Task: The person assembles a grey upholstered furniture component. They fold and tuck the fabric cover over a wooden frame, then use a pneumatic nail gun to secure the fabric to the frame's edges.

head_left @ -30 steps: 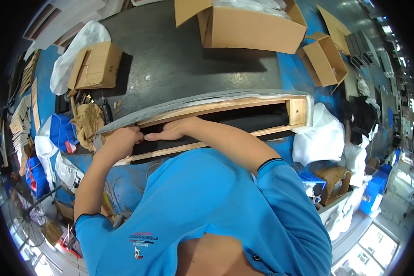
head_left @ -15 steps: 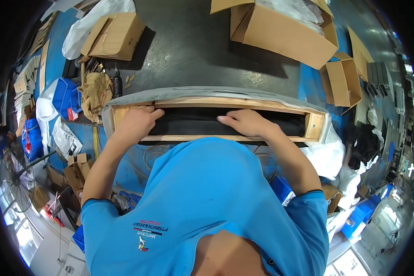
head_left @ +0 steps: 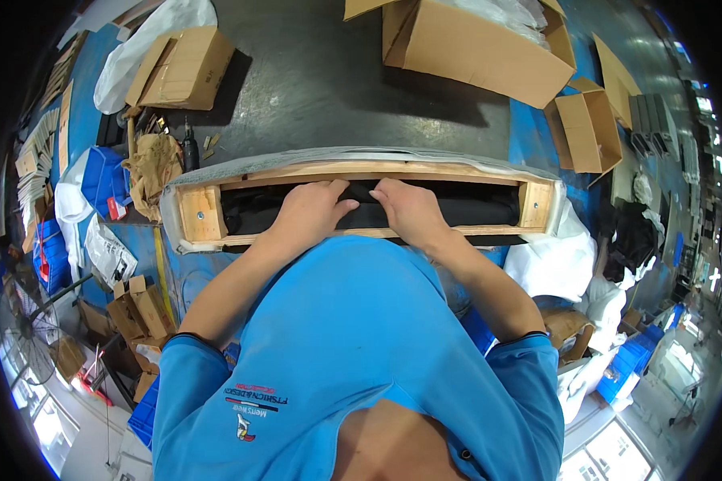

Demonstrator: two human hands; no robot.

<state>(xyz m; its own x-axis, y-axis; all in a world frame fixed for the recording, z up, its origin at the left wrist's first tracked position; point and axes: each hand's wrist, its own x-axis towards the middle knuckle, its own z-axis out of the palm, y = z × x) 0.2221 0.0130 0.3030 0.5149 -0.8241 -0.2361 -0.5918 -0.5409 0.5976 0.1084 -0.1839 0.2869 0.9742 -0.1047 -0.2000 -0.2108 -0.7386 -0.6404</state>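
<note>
A long wooden frame, wrapped on its far side in grey fabric, lies across the near edge of the work surface. Black cloth fills the hollow between its rails. Over the middle of this hollow, my left hand pinches a fold of the cloth. Just to the right, my right hand grips the same fold, with a short stretch of black showing between the two. Both sets of fingertips are partly hidden in the cloth near the far rail.
Behind the frame stand a carton at left and a large open carton at right. A black power screwdriver and a crumpled brown bag lie beyond the frame's left end. White plastic wrap hangs at its right.
My left hand has moved right from the frame's left end to the middle, and my right hand has shifted slightly left. Both now pinch the black cloth close together.
</note>
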